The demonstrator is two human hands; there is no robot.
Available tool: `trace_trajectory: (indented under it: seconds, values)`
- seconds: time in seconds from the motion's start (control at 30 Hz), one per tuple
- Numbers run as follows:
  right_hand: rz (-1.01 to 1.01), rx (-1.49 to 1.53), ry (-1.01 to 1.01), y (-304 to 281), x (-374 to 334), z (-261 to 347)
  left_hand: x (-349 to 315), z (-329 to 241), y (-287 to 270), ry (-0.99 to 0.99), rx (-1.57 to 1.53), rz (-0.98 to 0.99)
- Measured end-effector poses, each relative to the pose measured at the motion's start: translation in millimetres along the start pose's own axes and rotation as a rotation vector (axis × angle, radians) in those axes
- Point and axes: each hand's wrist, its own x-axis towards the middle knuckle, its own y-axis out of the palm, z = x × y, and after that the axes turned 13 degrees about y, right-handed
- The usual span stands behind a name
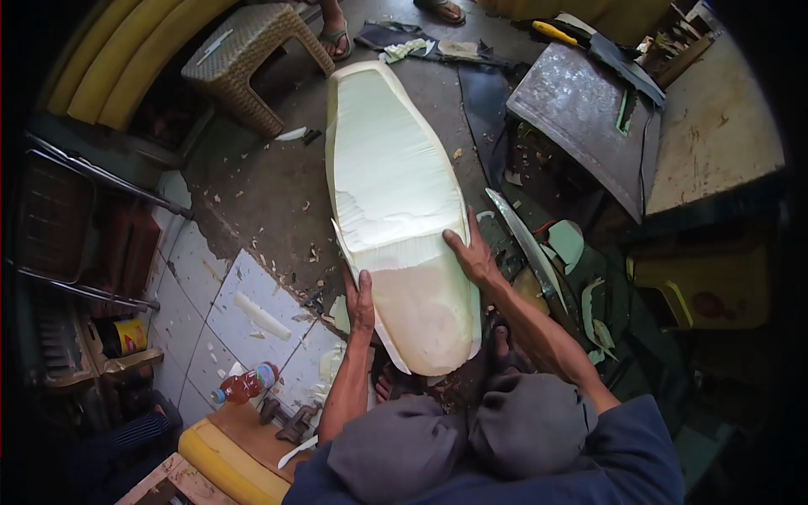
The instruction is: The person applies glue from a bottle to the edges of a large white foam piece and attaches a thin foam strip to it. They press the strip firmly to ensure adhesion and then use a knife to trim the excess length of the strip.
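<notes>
Between my hands is a long, pale motorcycle seat foam (396, 177), its far end narrower than the middle. Its far section is whitish-green with a rough-cut surface, and the near end is tan and rounded. My left hand (360, 301) presses against the foam's left side, fingers partly hidden beneath the edge. On the right side, my right hand (473, 252) grips the edge, with the thumb on top. Thin foam flaps stand along both lower sides. The near end hangs above my feet, in front of my knees.
A woven-pattern stool (252, 59) stands far left. A metal-topped table (581, 109) on the right bears a yellow-handled tool (555, 34). Foam scraps (261, 316) litter the floor. A bottle of reddish liquid (246, 383) is at lower left. Another person's sandaled foot (336, 40) shows beyond.
</notes>
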Motion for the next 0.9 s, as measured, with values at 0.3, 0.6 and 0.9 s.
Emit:
trace_trajectory:
  seconds: [0.3, 0.6, 0.9]
  values:
    - [-0.007, -0.086, -0.034, 0.8, -75.9, -46.4, -50.8, 2.3, 8.3, -0.067, 0.080, -0.079]
    - [-0.292, -0.002, -0.009, -7.3, -3.7, 15.6, 44.2, -10.6, 15.9, -0.052, 0.272, -0.110]
    - [-0.185, 0.139, 0.004, -17.9, -0.8, 1.8, 28.2, -5.4, -0.7, -0.143, 0.162, -0.092]
